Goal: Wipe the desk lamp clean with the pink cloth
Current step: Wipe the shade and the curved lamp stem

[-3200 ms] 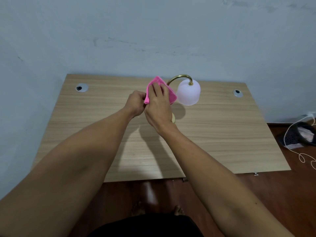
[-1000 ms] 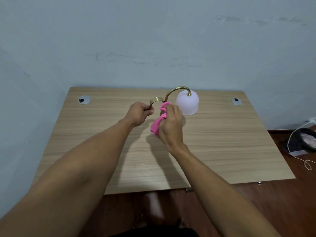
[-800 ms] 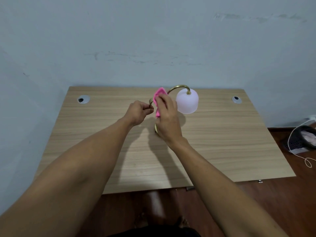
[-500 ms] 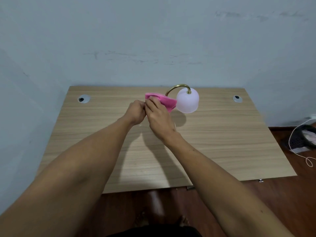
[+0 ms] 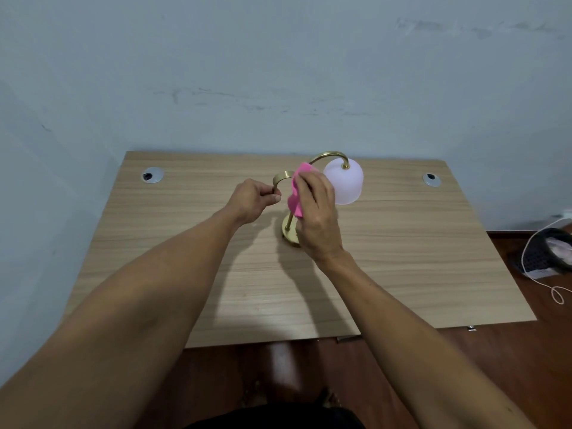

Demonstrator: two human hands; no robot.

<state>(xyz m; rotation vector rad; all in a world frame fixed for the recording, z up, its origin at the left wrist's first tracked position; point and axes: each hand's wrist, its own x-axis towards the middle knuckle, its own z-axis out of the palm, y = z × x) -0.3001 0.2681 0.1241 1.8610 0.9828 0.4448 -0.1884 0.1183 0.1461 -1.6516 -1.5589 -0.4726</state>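
Two hands work on a lamp [image 5: 343,184] near the desk's [image 5: 402,267] far edge.

Left hand [image 5: 252,201] has its fingers curled and pinched round the end of a short brass arm [image 5: 282,178] that curves up on the lamp's left side. Right hand [image 5: 315,209] grips the pink cloth [image 5: 296,193], fingers bent over it and pressing it against the lamp's stem, just left of the white shade [image 5: 344,185]. That shade hangs from a taller brass arc [image 5: 328,156] and faces down, clear of the desk top. Lamp base [image 5: 289,235], round and brass, sits on the wood about midway between the left and right edges, partly hidden by the right wrist. One grey cable port [image 5: 152,175] sits near the far left corner, another port [image 5: 431,179] near the far right corner. Past the desk's right edge, a dark basket [image 5: 544,253] and a white cord [image 5: 554,289] lie on the floor.
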